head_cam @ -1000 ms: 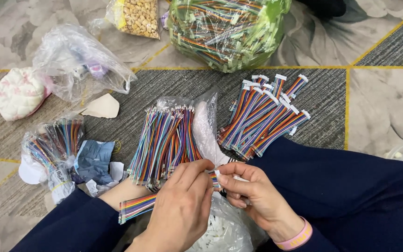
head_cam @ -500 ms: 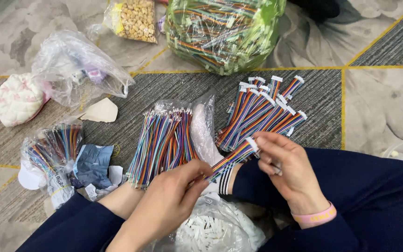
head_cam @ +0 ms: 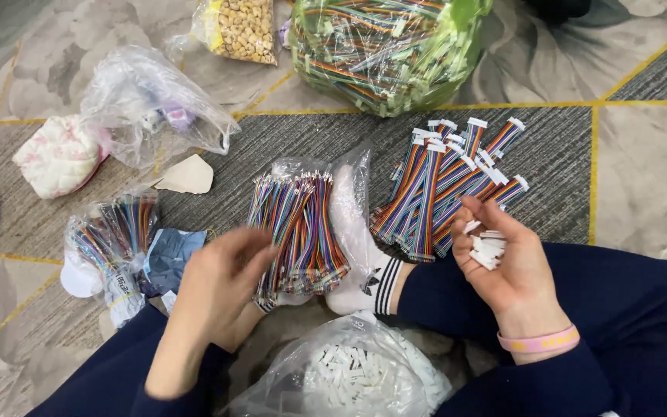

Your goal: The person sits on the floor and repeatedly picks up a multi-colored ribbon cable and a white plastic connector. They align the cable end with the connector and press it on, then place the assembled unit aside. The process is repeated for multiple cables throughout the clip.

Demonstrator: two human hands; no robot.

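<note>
My left hand [head_cam: 218, 286] reaches onto the near end of a pile of loose rainbow ribbon cables [head_cam: 296, 224] lying on clear plastic; its fingers touch the cable ends. My right hand [head_cam: 503, 259] is palm up and cupped around several small white plastic connectors [head_cam: 488, 245], just below a second pile of rainbow cables with white connectors fitted [head_cam: 445, 189]. A foot in a white sock [head_cam: 353, 239] lies between the two piles. A clear bag of white connectors [head_cam: 353, 378] sits in my lap between my forearms.
A large green-tinted bag of cables [head_cam: 387, 46] stands at the back. A bag of nuts [head_cam: 241, 27], a crumpled clear bag [head_cam: 144, 100], a pink-and-white cloth bundle [head_cam: 59, 154] and a small bag of cables [head_cam: 113, 232] lie to the left on the patterned rug.
My right hand laid a finished cable on the right pile and now holds only white connectors, palm up. My left hand let go and moved up to the loose cable pile.
</note>
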